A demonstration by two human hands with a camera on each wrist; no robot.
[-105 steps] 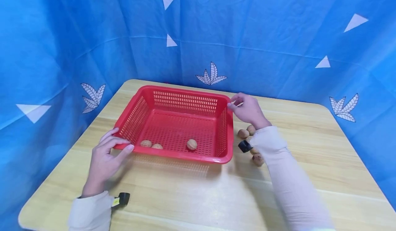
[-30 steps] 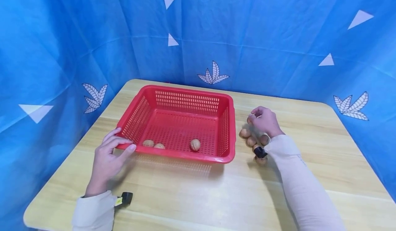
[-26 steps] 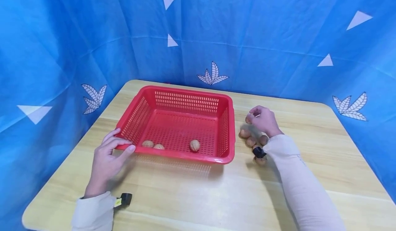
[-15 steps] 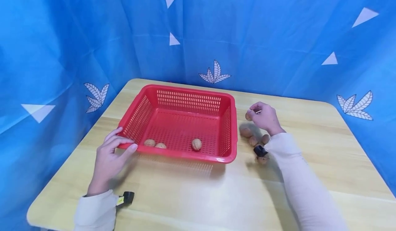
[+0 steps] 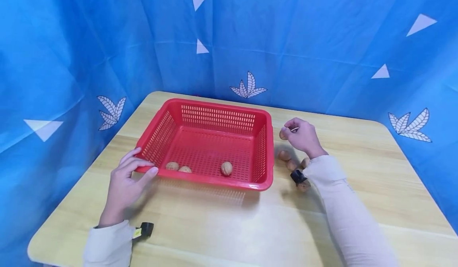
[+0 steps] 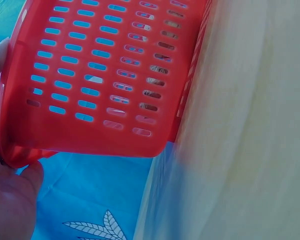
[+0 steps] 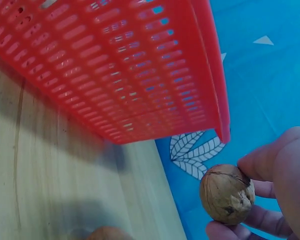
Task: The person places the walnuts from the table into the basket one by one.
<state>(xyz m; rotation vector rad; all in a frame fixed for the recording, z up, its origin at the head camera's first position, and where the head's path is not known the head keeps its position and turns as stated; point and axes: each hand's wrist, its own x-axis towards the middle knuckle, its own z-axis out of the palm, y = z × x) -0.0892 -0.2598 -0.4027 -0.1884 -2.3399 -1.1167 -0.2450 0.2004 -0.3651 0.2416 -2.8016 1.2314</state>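
My left hand [image 5: 123,187] grips the front left corner of a red plastic basket [image 5: 214,180], thumb in front and fingers over the rim. Three walnuts show on the basket floor: one walnut [image 5: 226,168] right of the middle, the others side by side near the front wall. Just right of the basket, my right hand [image 5: 303,136] pinches a walnut [image 7: 225,194] between thumb and fingers, raised above the table. Several loose walnuts [image 5: 284,155] lie on the table below it, some partly hidden by the right wrist and sleeve.
The basket stands on a light wooden table [image 5: 222,231] with rounded corners. A blue cloth [image 5: 304,40] with white triangles and leaves hangs behind the table and along its sides. Each wrist wears a small black camera [image 5: 146,229].
My right hand has gone from the basket's right rim to the loose walnuts, picked one up, and shifted slightly left with it. My left hand stays on the basket corner.
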